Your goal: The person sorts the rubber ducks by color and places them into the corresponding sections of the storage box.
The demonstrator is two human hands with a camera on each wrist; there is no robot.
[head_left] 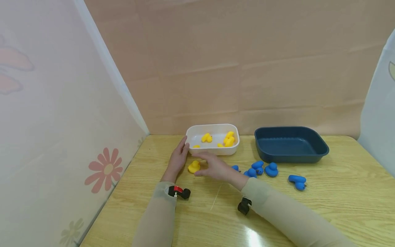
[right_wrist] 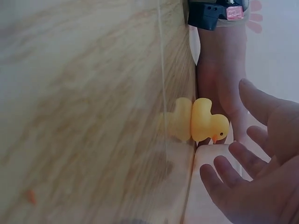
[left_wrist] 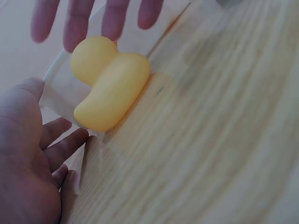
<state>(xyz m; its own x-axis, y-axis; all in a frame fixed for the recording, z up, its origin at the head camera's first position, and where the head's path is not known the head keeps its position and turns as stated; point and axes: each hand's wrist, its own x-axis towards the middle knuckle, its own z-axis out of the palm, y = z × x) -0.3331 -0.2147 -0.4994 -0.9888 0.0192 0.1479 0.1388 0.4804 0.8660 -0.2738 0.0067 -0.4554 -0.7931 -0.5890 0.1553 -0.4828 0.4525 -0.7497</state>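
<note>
A yellow rubber duck (head_left: 194, 167) stands on the table in front of the white bin (head_left: 213, 151). My left hand (head_left: 178, 158) touches the bin's left side with its fingers extended. In the left wrist view, the thumb of that left hand (left_wrist: 21, 135) lies at the bin's rim. Just right of the duck, my right hand (head_left: 214, 167) is spread with fingers and thumb apart, holding nothing. The right wrist view shows a gap between the right hand (right_wrist: 266, 163) and the duck (right_wrist: 204, 122). Several yellow ducks (head_left: 229, 141) lie inside the white bin.
Several blue ducks (head_left: 271, 169) are on the table to the right of my right hand, one blue duck (head_left: 297, 181) farther right. A dark blue bin (head_left: 291, 159) stands behind them. Fabric walls (head_left: 108, 168) close off the left, back and right.
</note>
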